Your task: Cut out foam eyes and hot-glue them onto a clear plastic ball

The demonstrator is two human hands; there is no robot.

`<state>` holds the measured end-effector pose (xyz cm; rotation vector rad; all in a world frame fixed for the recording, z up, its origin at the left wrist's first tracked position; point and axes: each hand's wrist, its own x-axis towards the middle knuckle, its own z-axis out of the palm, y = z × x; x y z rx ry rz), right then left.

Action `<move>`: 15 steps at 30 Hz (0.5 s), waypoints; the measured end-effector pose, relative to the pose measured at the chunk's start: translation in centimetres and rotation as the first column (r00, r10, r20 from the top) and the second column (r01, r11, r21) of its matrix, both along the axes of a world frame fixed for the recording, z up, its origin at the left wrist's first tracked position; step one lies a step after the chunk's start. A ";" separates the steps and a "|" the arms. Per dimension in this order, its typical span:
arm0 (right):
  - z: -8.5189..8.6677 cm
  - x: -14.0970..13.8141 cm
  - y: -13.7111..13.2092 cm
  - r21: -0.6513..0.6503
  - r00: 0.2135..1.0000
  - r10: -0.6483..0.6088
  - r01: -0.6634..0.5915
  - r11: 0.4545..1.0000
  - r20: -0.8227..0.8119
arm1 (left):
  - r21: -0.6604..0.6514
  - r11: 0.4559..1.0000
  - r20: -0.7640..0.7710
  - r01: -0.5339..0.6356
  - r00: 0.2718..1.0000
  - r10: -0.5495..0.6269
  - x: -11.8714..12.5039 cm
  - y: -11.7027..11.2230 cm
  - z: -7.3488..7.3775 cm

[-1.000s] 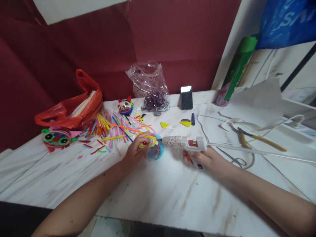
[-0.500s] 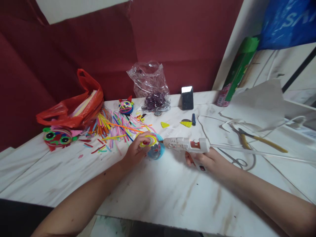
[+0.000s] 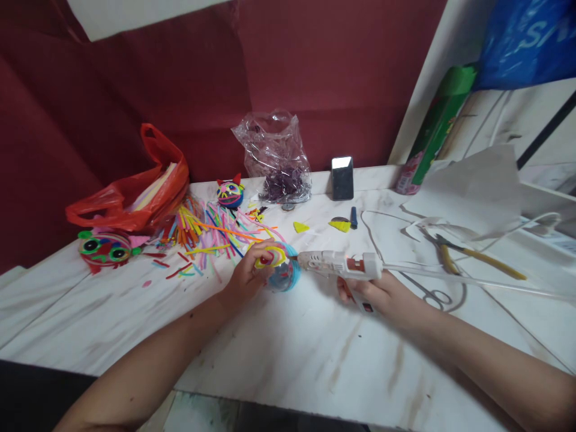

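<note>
My left hand (image 3: 245, 276) is closed round a small blue ball (image 3: 284, 273) that has yellow and pink strips glued on top. It rests on the white table (image 3: 279, 354). My right hand (image 3: 375, 294) grips the handle of a white glue gun (image 3: 339, 264). The gun's nozzle points left and touches the ball's right side. A clear glue stick (image 3: 454, 279) sticks out of the gun's back toward the right.
Several coloured strips (image 3: 207, 231) lie behind the ball, with two decorated balls (image 3: 104, 249) (image 3: 230, 192), a red bag (image 3: 135, 195) and a clear bag (image 3: 276, 159). Right of the gun lie yellow-handled scissors (image 3: 468, 255), a white cord (image 3: 382, 231) and paper (image 3: 468, 186). A phone (image 3: 342, 178) stands at the back.
The glue gun and my right hand have shifted slightly to the right and the gun's red light no longer shows. My left hand keeps the ball in place.
</note>
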<state>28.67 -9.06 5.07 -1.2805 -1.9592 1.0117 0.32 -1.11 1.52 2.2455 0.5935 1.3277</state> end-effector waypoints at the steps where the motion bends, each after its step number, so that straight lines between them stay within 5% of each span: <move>1: 0.0 0.0 0.0 0.001 1.000 0.005 -0.005 1.000 0.000 | 0.002 1.000 0.000 -0.001 1.000 0.001 0.0 0.0 0.0; 15: 0.2 0.0 0.0 0.033 0.999 0.012 -0.013 0.999 0.030 | -0.003 1.000 -0.004 -0.009 1.000 0.009 0.1 0.1 0.0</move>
